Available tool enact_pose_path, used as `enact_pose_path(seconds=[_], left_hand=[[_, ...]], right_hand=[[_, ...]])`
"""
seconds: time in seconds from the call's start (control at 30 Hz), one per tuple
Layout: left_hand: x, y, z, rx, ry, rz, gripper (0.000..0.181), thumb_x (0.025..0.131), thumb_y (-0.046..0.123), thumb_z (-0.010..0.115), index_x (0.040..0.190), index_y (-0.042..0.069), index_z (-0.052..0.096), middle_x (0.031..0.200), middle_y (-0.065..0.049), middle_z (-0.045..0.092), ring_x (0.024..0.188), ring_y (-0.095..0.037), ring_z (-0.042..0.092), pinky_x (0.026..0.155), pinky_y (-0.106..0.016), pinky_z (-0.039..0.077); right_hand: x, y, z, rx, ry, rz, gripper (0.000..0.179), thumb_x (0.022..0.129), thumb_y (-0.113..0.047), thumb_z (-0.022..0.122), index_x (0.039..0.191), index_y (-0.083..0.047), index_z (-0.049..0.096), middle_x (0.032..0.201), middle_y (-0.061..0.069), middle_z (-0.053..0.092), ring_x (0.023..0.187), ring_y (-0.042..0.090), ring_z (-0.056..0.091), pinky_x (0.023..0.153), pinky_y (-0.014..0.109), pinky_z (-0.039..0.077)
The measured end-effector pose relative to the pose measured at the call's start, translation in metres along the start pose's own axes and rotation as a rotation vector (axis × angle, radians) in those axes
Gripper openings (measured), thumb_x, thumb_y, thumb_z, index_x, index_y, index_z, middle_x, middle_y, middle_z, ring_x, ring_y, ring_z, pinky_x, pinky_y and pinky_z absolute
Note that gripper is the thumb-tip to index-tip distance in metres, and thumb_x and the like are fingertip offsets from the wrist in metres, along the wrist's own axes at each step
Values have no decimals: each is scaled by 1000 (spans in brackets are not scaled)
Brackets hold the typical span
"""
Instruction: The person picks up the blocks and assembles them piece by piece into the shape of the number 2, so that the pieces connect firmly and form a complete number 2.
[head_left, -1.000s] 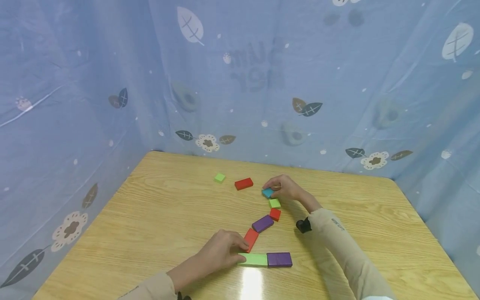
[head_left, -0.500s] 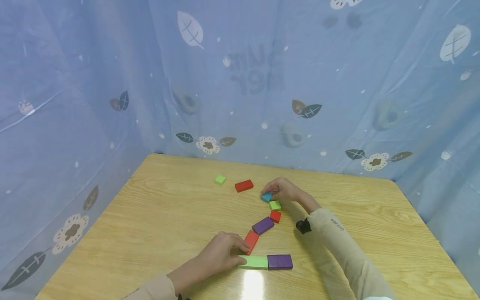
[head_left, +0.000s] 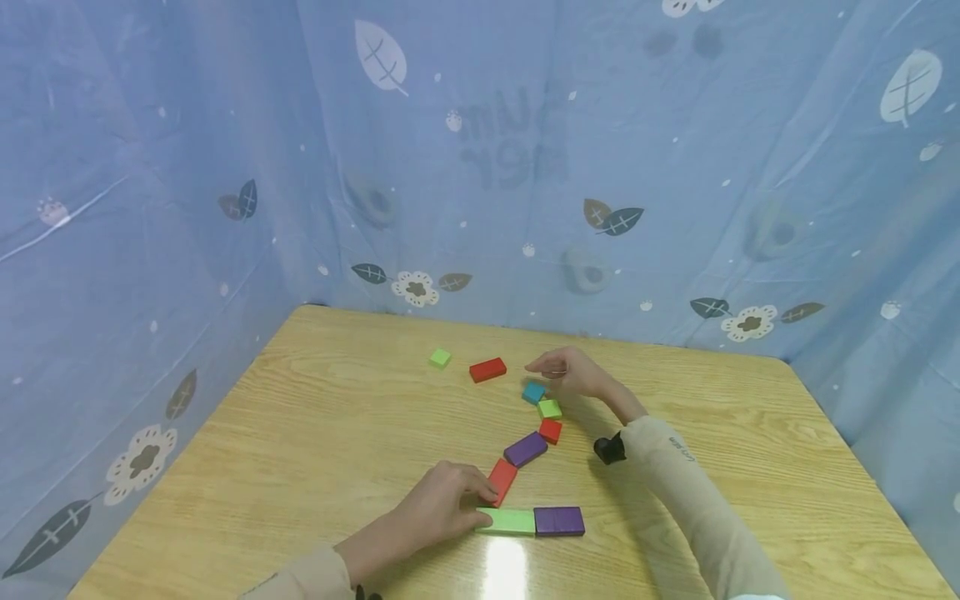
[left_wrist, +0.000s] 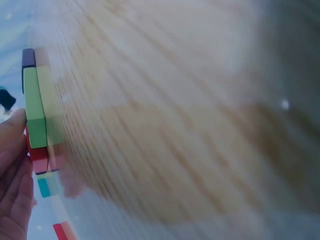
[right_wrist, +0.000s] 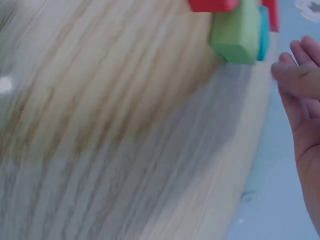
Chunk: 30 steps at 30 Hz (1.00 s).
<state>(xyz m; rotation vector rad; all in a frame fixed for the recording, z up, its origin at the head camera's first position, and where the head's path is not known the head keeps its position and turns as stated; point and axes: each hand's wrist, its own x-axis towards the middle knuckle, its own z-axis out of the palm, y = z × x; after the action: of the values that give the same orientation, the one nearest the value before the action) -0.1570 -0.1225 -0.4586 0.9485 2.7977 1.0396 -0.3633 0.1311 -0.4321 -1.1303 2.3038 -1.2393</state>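
Observation:
My left hand [head_left: 442, 504] rests at the near end of a bent row of blocks, thumb at the left end of a long light-green block [head_left: 512, 522] and fingertips at a red block [head_left: 502, 481]. A purple block [head_left: 558, 521] adjoins the green one on the right. From the red block the row runs away through a purple block [head_left: 526, 448], a small red block [head_left: 551, 431], a small green block [head_left: 550, 408] and a small blue block [head_left: 534, 392]. Just beyond the blue block hovers my right hand [head_left: 573, 372], fingers loosely extended and holding nothing.
A loose red block [head_left: 488, 370] lies left of the right hand, and a small green block [head_left: 440, 357] farther left. The wooden table [head_left: 315, 433] meets a blue patterned curtain [head_left: 480, 167] at its back and sides.
My right hand has set the blue block down beside the small green one, let go of it and moved slightly up and away. The left hand has stayed in place.

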Motion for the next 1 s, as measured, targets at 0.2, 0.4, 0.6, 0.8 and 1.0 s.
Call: enact_pose_path(seconds=[0.2, 0.4, 0.6, 0.8, 1.0], left_hand=[[0, 0, -1, -3, -13, -11, 20, 77, 15, 81, 96, 12, 76, 97, 9, 70, 95, -5, 64, 86, -21, 50], [0, 0, -1, 2, -9, -10, 20, 77, 15, 81, 96, 12, 76, 97, 9, 71, 95, -5, 64, 86, -21, 51], [1, 2, 2, 6, 0, 3, 20, 76, 15, 81, 95, 12, 76, 97, 8, 71, 94, -6, 64, 85, -21, 51], [1, 3, 2, 33, 2, 27, 20, 76, 15, 81, 95, 11, 77, 96, 7, 71, 94, -6, 65, 86, -23, 51], [1, 1, -1, 65, -4, 35, 20, 76, 16, 81, 96, 11, 77, 96, 7, 71, 94, -8, 65, 86, -25, 52]], right_hand=[[-19, -4, -4, 215, 238, 28, 33, 92, 2, 59, 124, 9, 57, 125, 28, 57, 117, 42, 53, 93, 40, 50], [-49, -15, 3, 297, 392, -72, 32, 95, -5, 59, 122, 11, 57, 115, 4, 67, 104, 17, 64, 90, 36, 52], [-101, -32, 19, 263, 310, -126, 26, 93, 4, 57, 117, 13, 58, 115, 22, 63, 104, 21, 63, 88, 31, 53], [-157, -49, 55, -174, 149, -143, 28, 85, -14, 73, 111, -3, 68, 114, 15, 65, 105, 23, 62, 84, 38, 54], [-184, -51, 90, -418, 204, -108, 38, 76, -36, 80, 109, -20, 69, 127, 7, 57, 113, 29, 53, 86, 46, 51]])
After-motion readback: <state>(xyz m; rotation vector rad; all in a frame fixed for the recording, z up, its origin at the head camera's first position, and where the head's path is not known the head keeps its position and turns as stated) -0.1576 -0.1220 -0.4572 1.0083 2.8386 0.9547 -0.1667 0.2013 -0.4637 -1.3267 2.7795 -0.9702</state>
